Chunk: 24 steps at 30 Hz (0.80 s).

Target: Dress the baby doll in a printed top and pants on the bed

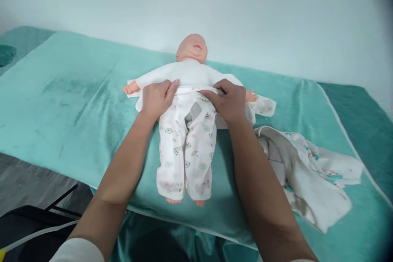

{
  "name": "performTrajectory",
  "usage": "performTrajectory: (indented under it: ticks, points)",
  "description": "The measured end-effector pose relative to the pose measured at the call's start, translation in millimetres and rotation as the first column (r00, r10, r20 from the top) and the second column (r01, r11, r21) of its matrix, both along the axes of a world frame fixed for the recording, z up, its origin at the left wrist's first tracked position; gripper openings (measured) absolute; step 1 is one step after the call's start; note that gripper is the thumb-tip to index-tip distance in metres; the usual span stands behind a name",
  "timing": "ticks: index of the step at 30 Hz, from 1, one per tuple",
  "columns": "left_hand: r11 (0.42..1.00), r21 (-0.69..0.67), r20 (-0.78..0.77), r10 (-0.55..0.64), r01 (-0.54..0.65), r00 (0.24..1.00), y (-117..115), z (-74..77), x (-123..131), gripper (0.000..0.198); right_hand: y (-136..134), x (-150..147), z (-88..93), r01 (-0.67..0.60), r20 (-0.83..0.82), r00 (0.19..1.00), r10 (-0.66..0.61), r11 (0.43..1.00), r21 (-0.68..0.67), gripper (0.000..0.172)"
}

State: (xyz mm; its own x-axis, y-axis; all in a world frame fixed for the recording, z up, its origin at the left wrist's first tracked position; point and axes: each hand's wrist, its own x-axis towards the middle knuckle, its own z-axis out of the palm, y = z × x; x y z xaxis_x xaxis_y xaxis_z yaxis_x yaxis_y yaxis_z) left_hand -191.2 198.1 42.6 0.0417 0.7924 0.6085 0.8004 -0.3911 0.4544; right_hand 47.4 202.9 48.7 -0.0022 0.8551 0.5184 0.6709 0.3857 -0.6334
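Note:
A baby doll lies on its back, head toward the wall and feet toward me. It wears printed white baby pants with a gap at the crotch. My left hand grips the waistband at one side, thumb on top. On the other side my right hand is closed on the same waistband, its thumb along the inner edge. A white top covers the doll's chest and arms. Another white garment, its sleeve printed, spreads partly beneath the doll. Bare toes show below the pant legs.
A crumpled printed baby garment lies to the right. Green cloth covers the table, which meets a pale wall at the back. A black chair and a white cable are at the lower left.

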Motion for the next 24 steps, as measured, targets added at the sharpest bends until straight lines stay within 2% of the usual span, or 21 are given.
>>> performTrajectory:
  ticks: [3,6,10,12,14,16,18,21,24]
  points:
    - [0.992,-0.112,0.117,-0.04,0.053,0.992,-11.4,-12.9,-18.3,0.061,-9.3,4.9,-1.4,-0.032,-0.045,0.999,0.027,0.994,-0.107,0.054]
    - [0.966,-0.199,0.259,-0.111,0.165,0.96,-22.2,-16.5,-27.8,0.059,-22.1,13.7,-6.9,-0.1,-0.114,0.991,0.072,0.961,-0.257,0.049]
    - [0.881,-0.317,0.422,-0.202,0.353,0.884,-37.5,-16.6,-38.5,0.044,-41.8,28.4,-12.7,-0.249,-0.21,0.962,0.175,0.877,-0.41,0.044]
    - [0.843,-0.318,0.485,-0.248,0.433,0.839,-44.7,-17.4,-44.1,0.04,-51.0,32.3,-12.1,-0.326,-0.25,0.94,0.233,0.828,-0.456,0.05]
    - [0.837,-0.277,0.514,-0.286,0.472,0.808,-51.3,-18.7,-47.3,0.039,-59.8,31.3,-10.1,-0.33,-0.275,0.936,0.218,0.813,-0.479,0.052]
    - [0.858,-0.243,0.507,-0.285,0.452,0.814,-57.4,-20.2,-46.8,0.034,-68.6,25.1,-8.8,-0.26,-0.256,0.955,0.151,0.842,-0.472,0.048]
    - [0.898,-0.236,0.475,-0.227,0.372,0.85,-63.0,-22.1,-42.9,0.028,-77.3,15.3,-9.6,-0.166,-0.191,0.977,0.092,0.894,-0.417,0.044]
    - [0.952,-0.222,0.423,-0.101,0.211,0.901,-69.1,-26.3,-34.7,0.026,-88.7,-1.2,-14.0,-0.03,-0.086,0.996,0.009,0.969,-0.247,0.034]
    - [0.976,-0.187,0.446,-0.02,0.115,0.895,-71.5,-31.0,-28.6,0.024,-95.2,-13.8,-19.2,0.084,-0.038,0.995,-0.087,0.994,-0.075,0.032]
